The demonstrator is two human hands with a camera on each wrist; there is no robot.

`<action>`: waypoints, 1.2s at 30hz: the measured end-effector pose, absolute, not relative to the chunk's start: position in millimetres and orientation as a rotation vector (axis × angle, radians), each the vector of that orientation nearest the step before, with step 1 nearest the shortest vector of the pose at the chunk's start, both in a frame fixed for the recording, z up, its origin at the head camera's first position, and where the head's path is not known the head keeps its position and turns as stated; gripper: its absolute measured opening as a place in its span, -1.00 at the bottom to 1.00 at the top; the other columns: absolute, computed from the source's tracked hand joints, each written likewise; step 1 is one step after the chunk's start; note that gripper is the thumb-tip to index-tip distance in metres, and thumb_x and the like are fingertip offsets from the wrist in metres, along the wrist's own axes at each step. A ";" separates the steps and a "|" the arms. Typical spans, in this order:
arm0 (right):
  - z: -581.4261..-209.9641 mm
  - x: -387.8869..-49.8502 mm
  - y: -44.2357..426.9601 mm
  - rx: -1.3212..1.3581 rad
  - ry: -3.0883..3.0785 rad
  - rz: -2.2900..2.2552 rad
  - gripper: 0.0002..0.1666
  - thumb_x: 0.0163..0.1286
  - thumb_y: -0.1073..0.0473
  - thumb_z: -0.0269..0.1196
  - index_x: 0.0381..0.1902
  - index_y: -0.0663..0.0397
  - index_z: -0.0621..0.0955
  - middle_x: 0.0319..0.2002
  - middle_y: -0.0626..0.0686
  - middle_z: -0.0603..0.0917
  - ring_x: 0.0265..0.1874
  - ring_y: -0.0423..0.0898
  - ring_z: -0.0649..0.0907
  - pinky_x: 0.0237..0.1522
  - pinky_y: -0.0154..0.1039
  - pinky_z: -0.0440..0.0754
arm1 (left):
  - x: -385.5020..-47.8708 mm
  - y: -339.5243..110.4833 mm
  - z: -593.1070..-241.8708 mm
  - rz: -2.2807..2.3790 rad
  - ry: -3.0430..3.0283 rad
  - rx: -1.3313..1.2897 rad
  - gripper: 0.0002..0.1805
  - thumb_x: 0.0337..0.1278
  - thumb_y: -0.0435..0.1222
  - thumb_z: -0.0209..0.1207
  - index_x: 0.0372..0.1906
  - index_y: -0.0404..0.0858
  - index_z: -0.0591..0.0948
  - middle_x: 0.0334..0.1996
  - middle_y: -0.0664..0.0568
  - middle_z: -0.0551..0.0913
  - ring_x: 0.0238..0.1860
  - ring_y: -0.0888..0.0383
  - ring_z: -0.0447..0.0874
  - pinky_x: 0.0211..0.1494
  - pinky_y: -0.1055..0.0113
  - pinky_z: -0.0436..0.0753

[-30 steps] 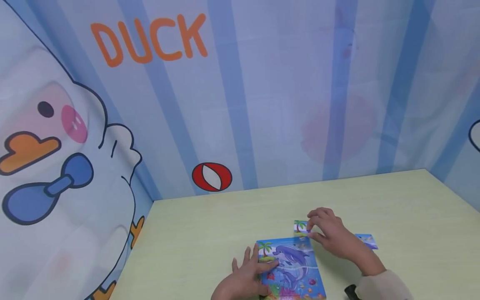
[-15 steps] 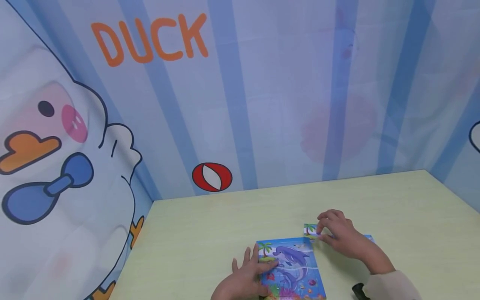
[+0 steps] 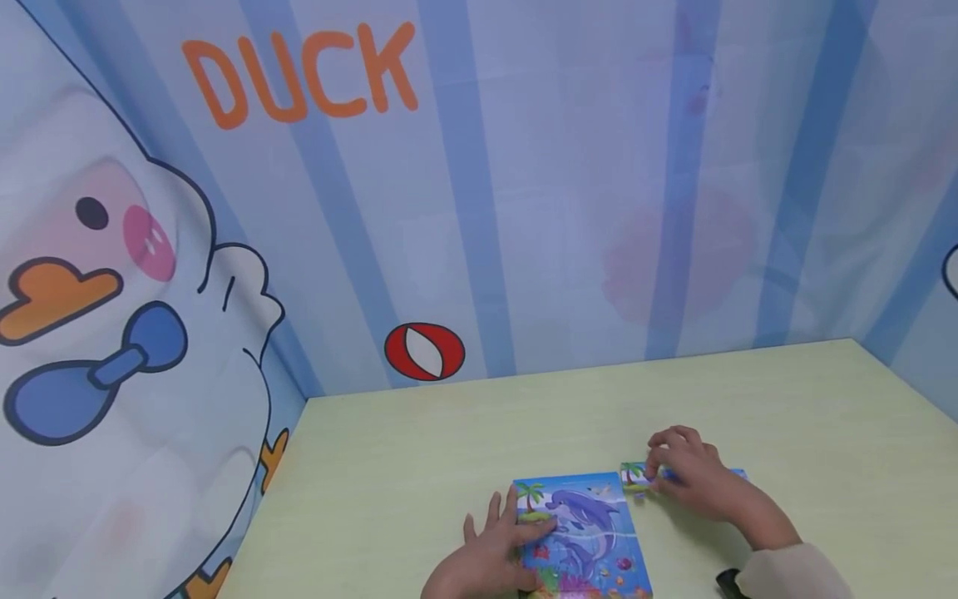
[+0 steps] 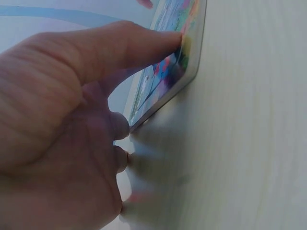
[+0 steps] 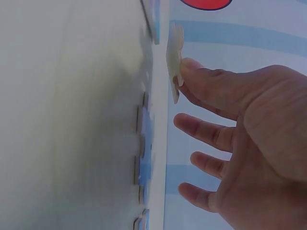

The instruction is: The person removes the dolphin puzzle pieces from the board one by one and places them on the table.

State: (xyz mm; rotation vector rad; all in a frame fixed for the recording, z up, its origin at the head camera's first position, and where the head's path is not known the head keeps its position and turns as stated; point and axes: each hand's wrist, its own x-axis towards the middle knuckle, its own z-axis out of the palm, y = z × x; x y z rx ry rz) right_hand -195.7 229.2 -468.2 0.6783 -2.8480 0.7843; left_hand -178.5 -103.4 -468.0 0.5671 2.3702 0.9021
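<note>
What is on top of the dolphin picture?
Part of the left hand rests on the dolphin picture, at its left side; whatever is printed directly beneath is covered.

Left grip (image 4: pixel 62 112) rests its thumb (image 4: pixel 120 47) on a colourful board (image 4: pixel 167 72)

Your left hand (image 3: pixel 490 551) covers part of the left side of the dolphin puzzle (image 3: pixel 591 541); the head view's lower edge cuts off its near end. Your right hand (image 3: pixel 696 476) hides much of the palm-tree piece (image 3: pixel 632 477) and of the loose pieces (image 3: pixel 740 473) behind. A dark object (image 3: pixel 729 584) at your right cuff (image 3: pixel 795 574) is cut off, unidentifiable.
</note>
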 end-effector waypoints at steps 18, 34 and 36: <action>-472.6 -195.5 227.3 0.660 -2.929 0.753 -0.72 0.31 0.26 0.39 -0.40 -0.24 0.53 0.10 0.20 0.49 0.28 0.49 0.22 0.00 0.55 0.20 | -176.7 -102.6 -468.2 0.891 2.383 0.556 -0.31 0.13 -0.29 0.37 0.41 0.07 0.52 0.62 -0.22 -0.21 0.59 -0.26 -0.45 0.39 -0.42 -0.46; -474.5 -196.8 221.3 0.670 -2.929 0.807 -0.77 0.33 0.23 0.38 -0.37 -0.23 0.56 0.12 0.18 0.49 0.29 0.44 0.23 0.02 0.49 0.21 | -178.6 -103.7 -467.4 0.858 2.392 0.602 -0.24 0.16 -0.25 0.38 0.48 0.03 0.41 0.62 -0.23 -0.17 0.58 -0.30 -0.39 0.36 -0.48 -0.38; -472.6 -196.4 221.4 0.625 -2.933 0.784 -0.79 0.29 0.18 0.42 -0.35 -0.20 0.58 0.13 0.22 0.49 0.28 0.45 0.23 0.03 0.51 0.21 | -178.3 -104.3 -467.2 0.865 2.387 0.603 -0.24 0.17 -0.25 0.38 0.49 0.02 0.40 0.62 -0.23 -0.18 0.58 -0.30 -0.39 0.36 -0.48 -0.39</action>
